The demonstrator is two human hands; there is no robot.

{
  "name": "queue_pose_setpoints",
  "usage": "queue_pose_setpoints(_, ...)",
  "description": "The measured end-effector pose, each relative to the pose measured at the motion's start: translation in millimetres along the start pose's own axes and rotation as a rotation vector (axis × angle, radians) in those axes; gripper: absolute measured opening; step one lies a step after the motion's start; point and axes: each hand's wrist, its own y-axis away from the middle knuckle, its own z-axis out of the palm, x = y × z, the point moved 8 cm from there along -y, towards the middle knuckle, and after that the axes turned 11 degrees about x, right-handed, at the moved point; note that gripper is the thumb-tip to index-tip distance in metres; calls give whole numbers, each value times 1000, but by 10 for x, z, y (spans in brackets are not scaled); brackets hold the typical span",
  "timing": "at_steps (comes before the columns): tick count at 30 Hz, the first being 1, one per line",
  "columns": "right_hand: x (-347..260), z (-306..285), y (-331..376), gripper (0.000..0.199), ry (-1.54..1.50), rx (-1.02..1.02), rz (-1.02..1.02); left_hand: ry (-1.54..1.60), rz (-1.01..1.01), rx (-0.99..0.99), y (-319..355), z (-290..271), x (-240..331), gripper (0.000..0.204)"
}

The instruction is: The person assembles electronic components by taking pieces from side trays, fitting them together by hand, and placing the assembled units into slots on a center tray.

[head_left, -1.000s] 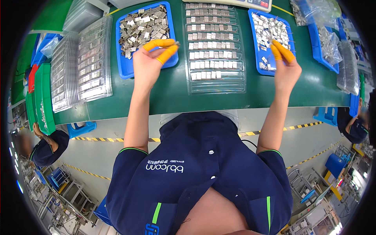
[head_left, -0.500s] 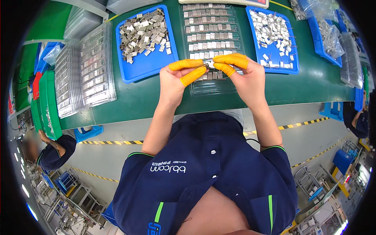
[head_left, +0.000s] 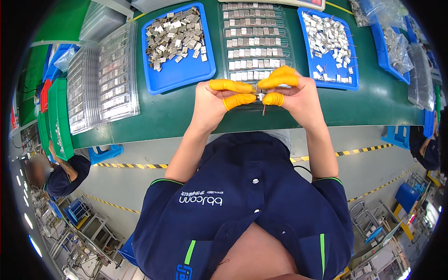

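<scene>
Yellow finger cots cover the thumb and forefinger of each hand. My left hand (head_left: pixel 211 103) and my right hand (head_left: pixel 301 97) meet over the near end of a clear plastic tray (head_left: pixel 226 70). Pinched between their fingertips is a small USB connector (head_left: pixel 261 96), white and metallic, with a thin reddish wire hanging toward me. Fingers hide much of it, so I cannot tell how its parts fit together. Beyond my hands, the tray holds several rows of USB connectors (head_left: pixel 254 52) with thin wires at the right end of the rows.
At left, a blue tray (head_left: pixel 179 80) holds a heap of metal USB shells (head_left: pixel 175 39). A blue tray (head_left: pixel 318 61) at right carries white wired connectors (head_left: pixel 331 39). Stacked clear trays (head_left: pixel 114 74) and green bins (head_left: pixel 59 116) stand farther left; a person (head_left: pixel 67 172) sits there.
Both hands have come slightly toward me, and the fingertips have regripped the connector. Its wire now hangs down below my fingers. The whole view has shifted a little.
</scene>
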Motion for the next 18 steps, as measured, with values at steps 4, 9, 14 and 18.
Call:
queue_pose_setpoints(4, 81, -7, 82, 16, 62, -47, 26, 61, -8, -37, 15, 33, -77, 19)
queue_pose_setpoints(9, 63, -64, 110, 13, 4, 70, 0, 154, -93, -40, 12, 120, -194, 21)
queue_pose_setpoints(14, -208, -179, 134, 14, 340, 257, -377, 128, -55, 9, -102, 153, -156, 26)
queue_pose_setpoints(18, -348, -171, 231, 16, 884, 332, -733, -150, 277, 270, -280, -316, 172, 28)
